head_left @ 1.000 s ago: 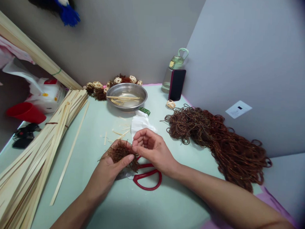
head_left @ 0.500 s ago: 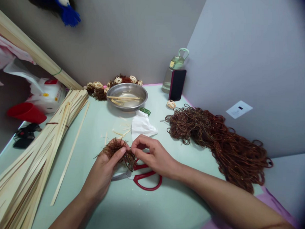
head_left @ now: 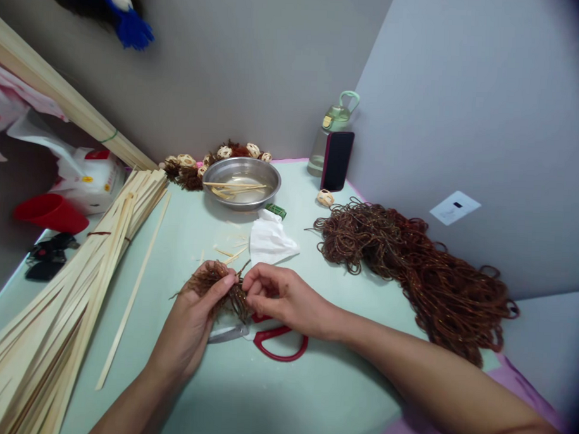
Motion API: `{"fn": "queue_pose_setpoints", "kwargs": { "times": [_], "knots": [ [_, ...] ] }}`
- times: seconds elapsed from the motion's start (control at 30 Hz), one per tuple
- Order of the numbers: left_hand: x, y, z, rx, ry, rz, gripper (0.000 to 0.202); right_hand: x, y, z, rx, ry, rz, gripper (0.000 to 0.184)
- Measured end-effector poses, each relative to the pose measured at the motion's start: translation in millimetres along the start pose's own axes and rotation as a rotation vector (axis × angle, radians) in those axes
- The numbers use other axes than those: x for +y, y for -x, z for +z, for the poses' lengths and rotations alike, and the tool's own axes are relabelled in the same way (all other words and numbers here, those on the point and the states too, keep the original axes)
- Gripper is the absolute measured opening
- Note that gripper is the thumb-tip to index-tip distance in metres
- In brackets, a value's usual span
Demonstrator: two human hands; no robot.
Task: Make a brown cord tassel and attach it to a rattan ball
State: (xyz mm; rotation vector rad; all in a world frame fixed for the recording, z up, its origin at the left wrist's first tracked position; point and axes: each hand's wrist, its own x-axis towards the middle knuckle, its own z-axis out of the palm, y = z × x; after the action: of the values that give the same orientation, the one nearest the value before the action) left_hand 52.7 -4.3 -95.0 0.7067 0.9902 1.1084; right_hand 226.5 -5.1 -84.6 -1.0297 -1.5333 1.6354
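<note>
My left hand (head_left: 198, 309) is closed around a small bundle of brown yarn (head_left: 210, 279), thumb pressed on top and loose ends fanning out on both sides. Fingers curled, my right hand (head_left: 281, 299) meets the bundle's right side; what its fingertips pinch is too small to make out. One short strand sticks up between the two hands. Beneath them lie red-handled scissors (head_left: 284, 355), partly covered by the yarn and my right hand. Just beyond is a crumpled white tissue (head_left: 270, 238) beside thin pale wood scraps (head_left: 231, 254).
A metal bowl (head_left: 241, 204) holds liquid and thin strips. Bundled wooden strips (head_left: 85, 286) fill the left side; one loose strip (head_left: 132, 294) lies alongside. A heap of brown yarn (head_left: 411, 265) lies right. A phone (head_left: 337, 162) leans on a bottle (head_left: 316, 158), near a woven ball (head_left: 325, 197).
My right hand has shifted slightly left and down, closer to the bundle. The yarn has turned a little in my left hand, and a strand now points up between the hands.
</note>
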Motion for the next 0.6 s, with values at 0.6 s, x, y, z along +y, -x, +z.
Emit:
{"fn": "queue_pose_setpoints", "kwargs": {
  "times": [0.6],
  "knots": [
    [-5.6, 1.7, -0.3, -0.197, -0.241, 0.019, 0.012, 0.0, -4.6, -5.7, 0.155, -0.112, -0.086, 0.025]
  ]
}}
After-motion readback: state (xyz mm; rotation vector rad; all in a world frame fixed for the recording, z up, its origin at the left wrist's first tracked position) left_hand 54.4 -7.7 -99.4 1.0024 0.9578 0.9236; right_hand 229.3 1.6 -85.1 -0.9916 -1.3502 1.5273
